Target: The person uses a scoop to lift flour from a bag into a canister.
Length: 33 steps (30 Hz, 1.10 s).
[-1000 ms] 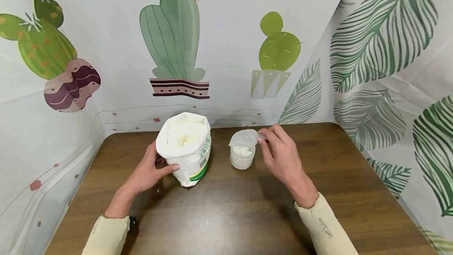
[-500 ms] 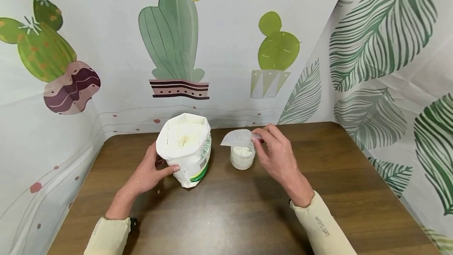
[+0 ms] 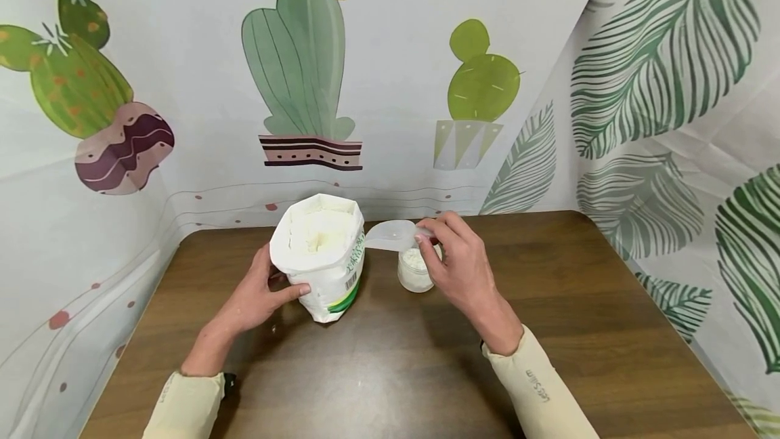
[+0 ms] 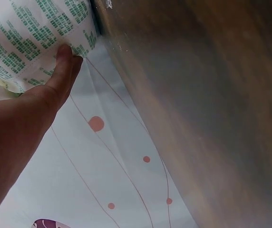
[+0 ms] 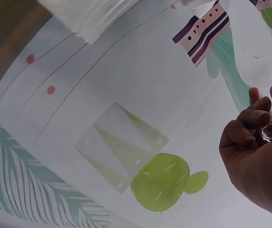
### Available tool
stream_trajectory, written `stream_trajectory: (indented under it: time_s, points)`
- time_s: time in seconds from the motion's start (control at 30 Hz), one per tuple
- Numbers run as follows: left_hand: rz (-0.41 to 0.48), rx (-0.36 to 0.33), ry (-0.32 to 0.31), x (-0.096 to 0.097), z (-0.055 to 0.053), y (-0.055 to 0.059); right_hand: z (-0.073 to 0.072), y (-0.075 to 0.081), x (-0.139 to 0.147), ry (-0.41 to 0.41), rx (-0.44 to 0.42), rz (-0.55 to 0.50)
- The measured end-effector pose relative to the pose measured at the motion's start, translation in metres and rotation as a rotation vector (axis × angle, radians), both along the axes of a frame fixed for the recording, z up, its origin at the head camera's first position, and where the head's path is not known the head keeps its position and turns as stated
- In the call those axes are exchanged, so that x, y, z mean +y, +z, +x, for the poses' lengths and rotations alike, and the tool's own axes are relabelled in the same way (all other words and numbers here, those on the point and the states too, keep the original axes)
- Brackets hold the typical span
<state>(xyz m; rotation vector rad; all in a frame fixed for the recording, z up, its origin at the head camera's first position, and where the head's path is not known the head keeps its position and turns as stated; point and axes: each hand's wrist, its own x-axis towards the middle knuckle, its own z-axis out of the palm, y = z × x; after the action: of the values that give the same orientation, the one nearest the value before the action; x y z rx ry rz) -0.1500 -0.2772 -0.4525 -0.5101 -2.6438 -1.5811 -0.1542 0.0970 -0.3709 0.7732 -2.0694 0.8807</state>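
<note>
An opened white bag of flour-like powder (image 3: pixel 326 290) stands on the left half of the table, its rim folded out. My left hand (image 3: pixel 252 297) grips its lower side, thumb on the front; in the left wrist view the bag (image 4: pixel 41 38) shows green print. My right hand (image 3: pixel 460 259) pinches the handle of a translucent scoop (image 3: pixel 393 236), whose tip overlaps the bag's right edge in the head view. Below the scoop stands a small clear jar (image 3: pixel 416 280) with white powder inside. In the right wrist view, fingers curl round the handle of the scoop (image 5: pixel 257 52).
A brown wooden table (image 3: pixel 365 385) carries the bag and jar. Its far edge meets a white cloth backdrop (image 3: pixel 396 87) printed with cacti and leaves.
My right hand has moved left with the scoop, from over the jar to beside the bag's rim. The left hand and the bag have stayed in place.
</note>
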Motion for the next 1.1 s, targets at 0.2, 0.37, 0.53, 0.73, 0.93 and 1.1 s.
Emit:
stream_trajectory:
  time_s: [0.2,0.37,0.53,0.73,0.93,1.1]
  points:
    - [-0.012,0.031,0.007,-0.001,0.001,-0.002,0.000,0.001,-0.009,0.034,0.010,-0.018]
    - [-0.009,0.027,0.013,-0.002,0.003,0.000,0.001,0.003,-0.017,0.040,-0.018,-0.036]
    - [-0.003,0.020,0.011,0.002,0.004,0.001,0.002,0.003,-0.023,0.050,-0.035,-0.056]
    - [-0.009,0.016,0.011,0.003,0.001,0.001,0.001,0.004,-0.028,0.050,-0.050,-0.066]
    - [-0.018,0.024,0.004,0.002,0.000,0.001,0.001,0.004,-0.033,0.047,-0.080,-0.057]
    - [-0.013,0.015,0.007,0.002,0.001,0.002,0.001,0.003,-0.038,0.057,-0.079,-0.060]
